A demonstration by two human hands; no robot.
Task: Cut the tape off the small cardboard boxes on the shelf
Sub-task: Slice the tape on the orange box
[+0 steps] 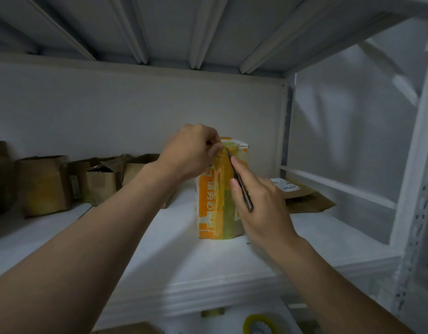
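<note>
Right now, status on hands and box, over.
Left hand pinching tape at orange box top. Right hand holding knife, tip at that top edge. Other boxes stand apart, left.

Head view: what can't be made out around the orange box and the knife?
In the head view:
Knife tip: too small, at the orange box's top edge, beside the left hand pinching there.
Box's right face: hidden by the right hand.
Tape roll: cut off by the bottom edge.
Label on the flat box behind: too small to read.
</note>
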